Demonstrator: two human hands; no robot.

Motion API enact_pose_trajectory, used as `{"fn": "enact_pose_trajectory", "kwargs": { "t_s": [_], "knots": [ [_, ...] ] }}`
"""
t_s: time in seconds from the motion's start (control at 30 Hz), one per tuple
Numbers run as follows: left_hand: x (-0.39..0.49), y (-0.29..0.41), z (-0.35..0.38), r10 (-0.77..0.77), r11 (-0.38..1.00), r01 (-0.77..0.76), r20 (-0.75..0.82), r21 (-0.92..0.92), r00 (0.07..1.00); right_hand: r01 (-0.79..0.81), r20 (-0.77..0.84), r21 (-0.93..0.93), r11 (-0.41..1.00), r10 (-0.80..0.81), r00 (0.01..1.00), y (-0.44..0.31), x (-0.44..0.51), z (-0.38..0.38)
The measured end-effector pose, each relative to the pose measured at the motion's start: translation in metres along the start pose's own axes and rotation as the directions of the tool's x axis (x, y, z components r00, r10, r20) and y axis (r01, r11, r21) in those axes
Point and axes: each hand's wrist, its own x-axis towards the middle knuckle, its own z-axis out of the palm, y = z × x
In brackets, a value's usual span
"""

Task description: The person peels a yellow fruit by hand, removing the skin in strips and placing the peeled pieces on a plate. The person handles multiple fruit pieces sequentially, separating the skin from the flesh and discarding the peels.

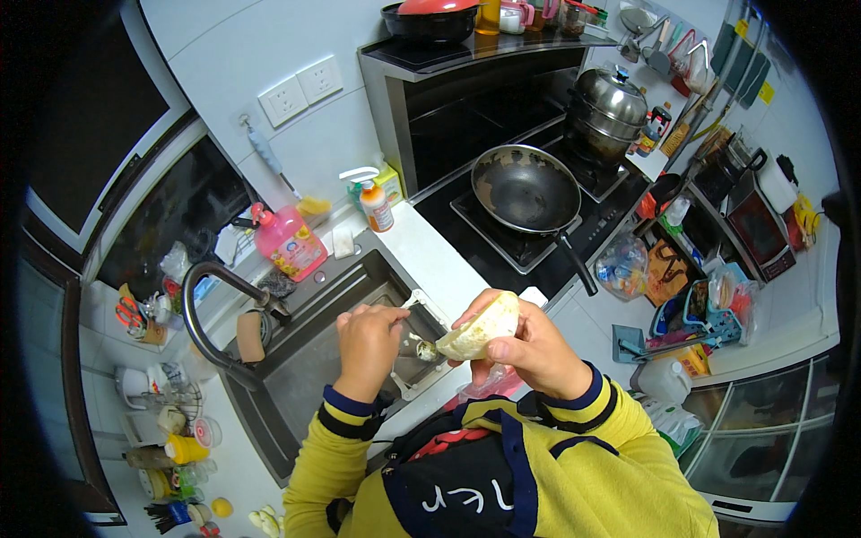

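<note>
A pale, whitish half of a vegetable or fruit (481, 329) is gripped in my right hand (538, 346), its rounded side towards me. To its left, my left hand (370, 339) is raised over the sink with curled fingers; whether it holds anything is hidden. Between the hands, small peelings or scraps (426, 350) show just left of the pale piece. Below both hands a white rack (430, 306) lies across the right part of the dark sink (296, 397). Under my right hand, a pink plastic bag (494, 383) is partly visible.
A curved faucet (202, 269) arches over the sink's left side. Behind the sink stand a pink pump bottle (292, 245) and an orange spray bottle (375, 205). A worn wok (528, 191) sits on the stove, its handle (576, 262) pointing towards me; a steamer pot (605, 118) stands behind.
</note>
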Motion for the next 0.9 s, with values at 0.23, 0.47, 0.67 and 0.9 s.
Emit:
{"fn": "enact_pose_trajectory", "kwargs": {
  "t_s": [0.23, 0.47, 0.67, 0.9],
  "knots": [
    [0.013, 0.023, -0.038, -0.128, 0.963, 0.163, 0.17, -0.216, 0.977, 0.002, -0.132, -0.344, 0.939, -0.05, 0.99, -0.001, -0.003, 0.006],
    [0.006, 0.069, -0.091, -0.037, 0.77, 0.079, 0.079, -0.634, 0.996, 0.305, 0.036, -0.818, 0.487, -0.486, 0.873, 0.004, 0.006, 0.017],
    [0.003, 0.081, -0.085, -0.114, 0.15, 0.371, 0.357, -0.916, 0.927, 0.462, 0.241, -0.848, 0.261, -0.586, 0.774, 0.004, 0.013, 0.023],
    [-0.004, 0.08, -0.094, -0.113, 0.619, 0.19, 0.153, -0.762, 0.982, 0.417, 0.132, -0.706, 0.572, -0.473, 0.871, 0.005, 0.006, 0.027]
  ]
}}
